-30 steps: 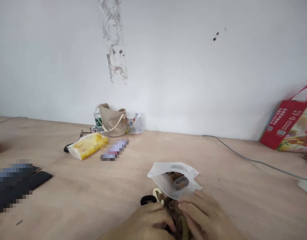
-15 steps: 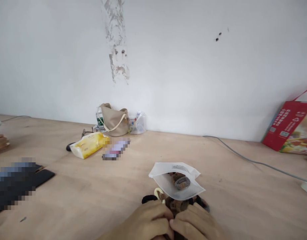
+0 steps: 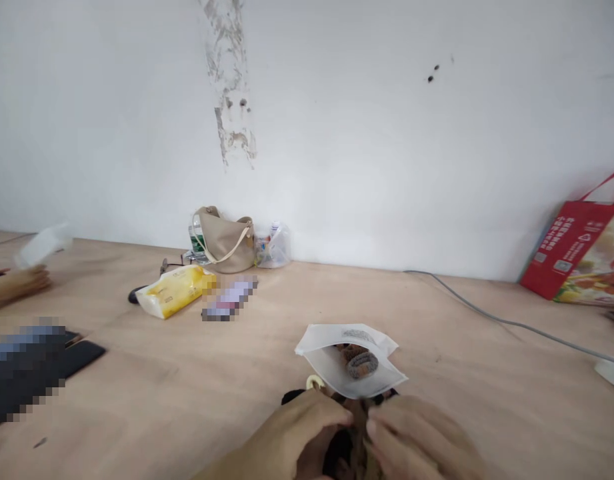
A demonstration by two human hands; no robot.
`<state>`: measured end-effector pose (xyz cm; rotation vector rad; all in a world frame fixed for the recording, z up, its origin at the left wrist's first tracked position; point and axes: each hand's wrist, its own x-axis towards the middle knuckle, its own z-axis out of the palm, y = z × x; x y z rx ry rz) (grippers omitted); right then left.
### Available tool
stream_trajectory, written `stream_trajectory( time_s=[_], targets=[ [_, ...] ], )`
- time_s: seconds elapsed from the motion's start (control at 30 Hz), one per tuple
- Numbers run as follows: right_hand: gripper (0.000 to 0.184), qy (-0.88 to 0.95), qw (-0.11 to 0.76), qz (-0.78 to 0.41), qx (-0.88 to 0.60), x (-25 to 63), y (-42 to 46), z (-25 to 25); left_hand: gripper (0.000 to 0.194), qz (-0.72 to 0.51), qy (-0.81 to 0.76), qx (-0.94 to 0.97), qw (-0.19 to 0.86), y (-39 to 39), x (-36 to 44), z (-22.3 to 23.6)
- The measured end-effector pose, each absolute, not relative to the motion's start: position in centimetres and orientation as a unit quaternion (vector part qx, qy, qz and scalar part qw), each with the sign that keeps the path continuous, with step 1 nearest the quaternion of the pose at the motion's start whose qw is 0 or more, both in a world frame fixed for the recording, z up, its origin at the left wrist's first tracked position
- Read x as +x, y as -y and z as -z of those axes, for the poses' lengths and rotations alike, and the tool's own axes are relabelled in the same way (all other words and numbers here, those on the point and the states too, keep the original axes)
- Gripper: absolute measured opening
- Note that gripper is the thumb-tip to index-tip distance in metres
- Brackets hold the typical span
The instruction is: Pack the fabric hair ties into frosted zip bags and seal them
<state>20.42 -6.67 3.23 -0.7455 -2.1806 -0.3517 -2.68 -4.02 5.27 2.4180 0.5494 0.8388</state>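
My left fingers (image 3: 331, 414) and right fingers (image 3: 385, 421) grasp an unbagged brown fabric band (image 3: 359, 433), while the translucent white pouch (image 3: 321, 340) at twelve o'clock already holds a fuzzy grey ring (image 3: 363, 365).

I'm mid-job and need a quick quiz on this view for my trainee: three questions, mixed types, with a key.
1. Which is nearest the right hand? a) the grey cable; b) the open white pouch; c) the green-labelled bottle.
2. True or false: in the picture, the red bag is to the right of the beige handbag.
3. Fill in one word: the grey ring-shaped band lies ___ the pouch.

Key: 1 b; 2 true; 3 inside.
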Motion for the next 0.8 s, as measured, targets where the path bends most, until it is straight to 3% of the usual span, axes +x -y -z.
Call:
stream_trajectory(
  time_s=[0.13,0.27,0.57,0.8],
  targets=[
    [0.029,0.833,0.359,0.245,-0.341,21.1,5.3,-3.5,0.017,-0.236,-0.145,0.942,0.191,3.8,-2.5,-5.8],
    [0.031,0.826,0.393,0.231,-0.333,19.9,5.3,-3.4,0.009,-0.199,-0.148,0.956,0.154,3.6,-2.6,-5.4],
    [0.038,0.857,0.435,0.151,-0.229,16.9,5.8,-2.6,0.030,-0.232,-0.122,0.950,0.167,3.5,-2.2,-4.8],
    [0.024,0.857,0.440,0.133,-0.231,17.5,5.8,-3.0,0.028,-0.353,-0.142,0.913,0.146,4.2,-2.7,-5.6]
  ],
)
